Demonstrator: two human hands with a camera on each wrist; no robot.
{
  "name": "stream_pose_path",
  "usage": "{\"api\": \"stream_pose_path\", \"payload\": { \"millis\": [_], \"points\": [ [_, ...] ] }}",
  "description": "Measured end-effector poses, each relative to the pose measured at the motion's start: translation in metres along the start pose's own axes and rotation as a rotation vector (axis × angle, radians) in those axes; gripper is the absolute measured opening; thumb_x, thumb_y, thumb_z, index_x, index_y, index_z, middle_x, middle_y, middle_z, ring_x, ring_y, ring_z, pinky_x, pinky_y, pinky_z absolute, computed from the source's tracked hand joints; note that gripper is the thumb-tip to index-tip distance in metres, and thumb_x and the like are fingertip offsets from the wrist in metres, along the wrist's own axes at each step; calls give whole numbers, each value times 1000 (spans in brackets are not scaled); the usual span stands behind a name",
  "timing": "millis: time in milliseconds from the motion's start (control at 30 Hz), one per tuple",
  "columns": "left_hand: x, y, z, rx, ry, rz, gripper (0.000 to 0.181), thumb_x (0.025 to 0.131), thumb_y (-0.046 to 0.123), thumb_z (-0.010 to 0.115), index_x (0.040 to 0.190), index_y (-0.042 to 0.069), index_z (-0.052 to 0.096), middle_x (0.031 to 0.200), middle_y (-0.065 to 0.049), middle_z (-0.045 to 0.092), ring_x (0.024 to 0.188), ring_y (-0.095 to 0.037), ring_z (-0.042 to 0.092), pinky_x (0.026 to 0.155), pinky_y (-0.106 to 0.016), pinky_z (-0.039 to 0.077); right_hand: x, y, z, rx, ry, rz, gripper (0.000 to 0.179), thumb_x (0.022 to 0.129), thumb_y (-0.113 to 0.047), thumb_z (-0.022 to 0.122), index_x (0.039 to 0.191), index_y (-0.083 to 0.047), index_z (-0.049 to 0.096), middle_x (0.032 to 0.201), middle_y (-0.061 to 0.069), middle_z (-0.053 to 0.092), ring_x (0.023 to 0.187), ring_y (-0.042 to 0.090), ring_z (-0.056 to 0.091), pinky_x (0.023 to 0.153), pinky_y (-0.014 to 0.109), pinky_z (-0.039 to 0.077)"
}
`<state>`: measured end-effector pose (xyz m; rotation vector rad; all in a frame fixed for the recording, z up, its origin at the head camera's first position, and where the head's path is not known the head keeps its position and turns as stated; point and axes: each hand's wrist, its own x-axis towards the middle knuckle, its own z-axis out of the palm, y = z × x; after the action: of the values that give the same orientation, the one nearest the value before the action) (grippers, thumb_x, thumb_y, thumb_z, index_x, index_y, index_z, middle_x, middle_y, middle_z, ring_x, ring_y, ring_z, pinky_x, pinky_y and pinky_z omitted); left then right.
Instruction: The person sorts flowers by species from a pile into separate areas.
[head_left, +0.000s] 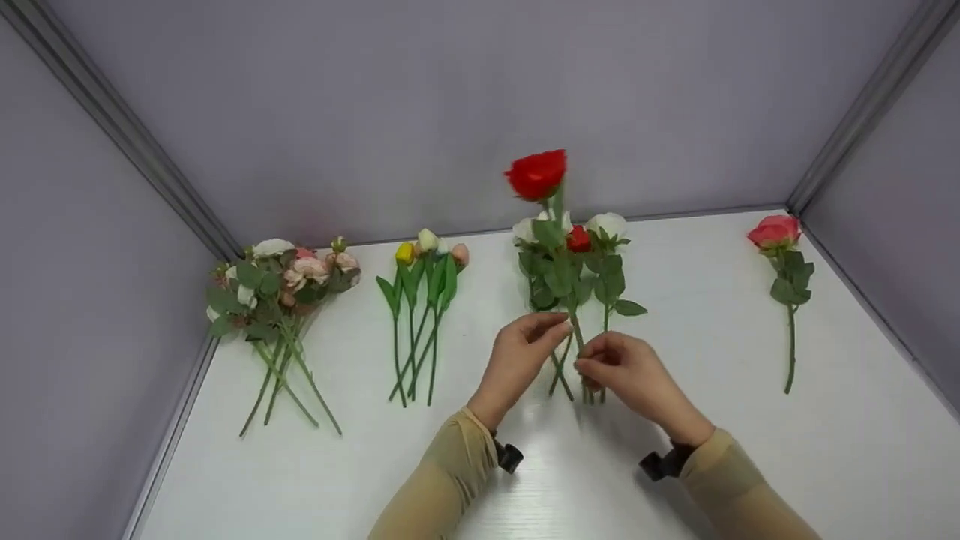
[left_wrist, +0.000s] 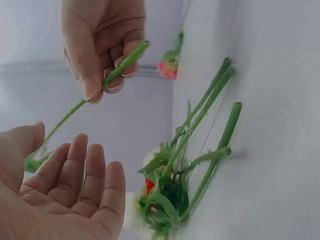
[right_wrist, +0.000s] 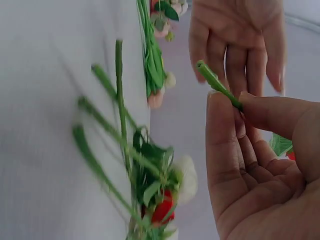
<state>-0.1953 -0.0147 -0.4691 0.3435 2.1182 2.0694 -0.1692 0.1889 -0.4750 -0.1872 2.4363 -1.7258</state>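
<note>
My right hand point(head_left: 626, 371) pinches the lower stem of a red rose point(head_left: 536, 176) between thumb and forefinger. The rose is raised above the table, bloom toward the back wall. In the right wrist view the cut end of its stem point(right_wrist: 212, 77) pokes out past the fingertips. My left hand point(head_left: 521, 356) is beside the stem; the left wrist view shows its fingers point(left_wrist: 75, 165) loosely extended, not closed round anything. Behind and below the raised rose lie white roses point(head_left: 606, 225) and another red rose point(head_left: 578, 239), partly hidden by its leaves.
On the white table point(head_left: 360, 487), a bunch of pink and white flowers point(head_left: 289, 277) lies at the left. Several tulips point(head_left: 427, 247) lie right of that bunch. A single pink rose point(head_left: 776, 232) is at the far right. Grey panels point(head_left: 480, 97) enclose the table's back and sides.
</note>
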Motion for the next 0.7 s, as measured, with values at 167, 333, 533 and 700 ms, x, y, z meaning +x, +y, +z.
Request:
{"api": "stream_pose_path", "payload": {
  "millis": [167, 333, 533, 700],
  "points": [
    [1, -9, -20, -189, 62, -24, 31, 96, 31, 75, 111, 4, 74, 106, -8, 74, 105, -31, 67, 92, -39, 56, 0, -2, 37, -26, -48, -45, 15, 94, -19, 77, 99, -8, 69, 84, 6, 70, 72, 22, 68, 67, 41, 60],
    [-3, -18, -30, -217, 66, -57, 27, 96, 31, 75, 100, 5, 74, 99, -11, 74, 90, -26, 68, 86, -39, 58, 0, 4, 51, 23, -80, -42, 15, 94, -15, 77, 98, -4, 68, 83, 8, 69, 72, 22, 68, 66, 36, 60],
    [-7, -18, -37, -273, 48, -82, 25, 98, 26, 73, 109, 4, 75, 100, -13, 73, 88, -22, 68, 84, -38, 59, -1, 8, 58, 120, -181, -3, 24, 94, -14, 77, 106, 5, 67, 91, 11, 72, 80, 24, 70, 71, 35, 61],
    [-9, -16, -41, -320, 68, -107, 29, 95, 24, 76, 113, 0, 74, 101, -15, 74, 91, -24, 71, 83, -38, 60, -5, 10, 62, 135, -214, 3, 22, 93, -12, 77, 105, 5, 68, 91, 12, 73, 83, 25, 71, 73, 36, 62]
  ]
}}
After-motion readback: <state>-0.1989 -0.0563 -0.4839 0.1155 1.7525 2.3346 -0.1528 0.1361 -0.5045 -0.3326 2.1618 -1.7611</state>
